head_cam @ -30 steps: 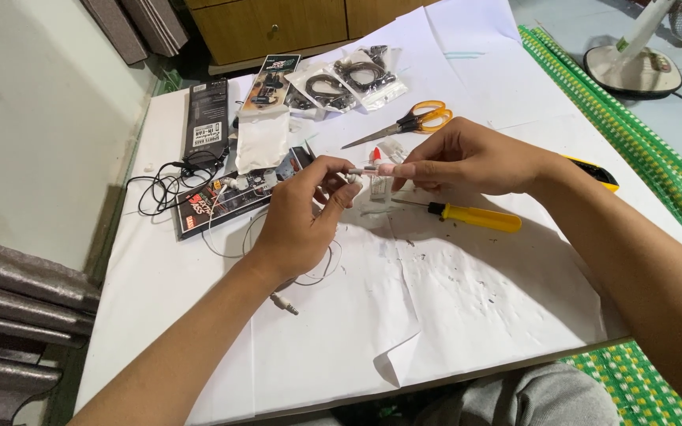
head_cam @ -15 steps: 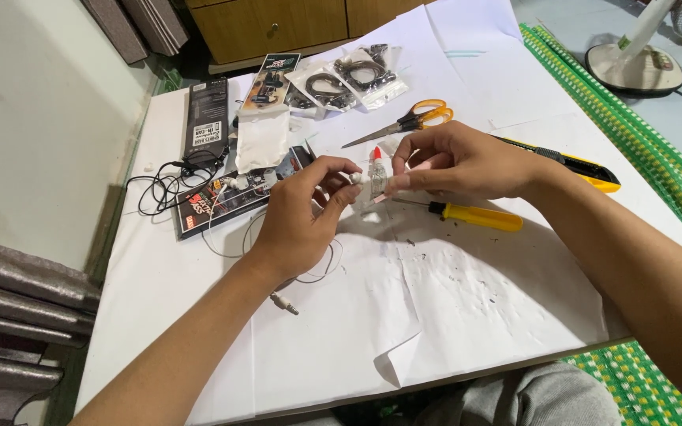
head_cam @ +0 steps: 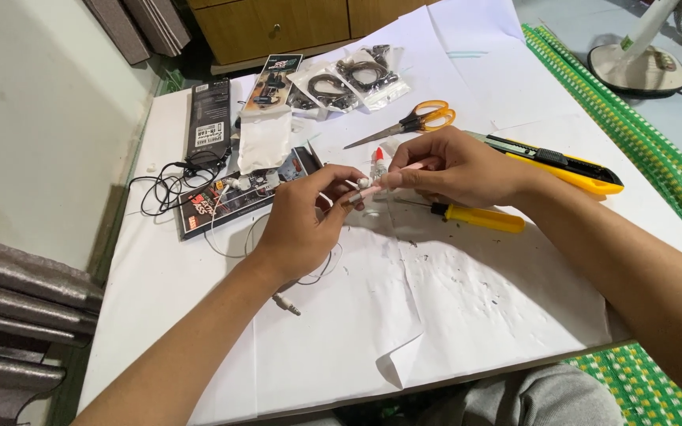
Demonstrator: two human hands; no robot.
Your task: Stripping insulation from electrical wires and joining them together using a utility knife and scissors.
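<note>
1. Two hands are being held together above the white paper-covered surface (head_cam: 467,315): the left hand (head_cam: 301,229) is being pinched shut on a small white earbud piece with thin white cable (head_cam: 363,184).
2. The right hand (head_cam: 459,167) is being closed on a slim pink stick (head_cam: 392,178) that is touching the piece.
3. Being light, small and seemingly fragile, the piece is best being gripped at its hard body, not its limp cable.

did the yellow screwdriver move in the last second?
No. The yellow screwdriver lies in the same spot on the white paper, below the scissors, as before.

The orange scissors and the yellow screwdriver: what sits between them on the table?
In the head view, the person's right hand lies between the scissors and the screwdriver.
</note>
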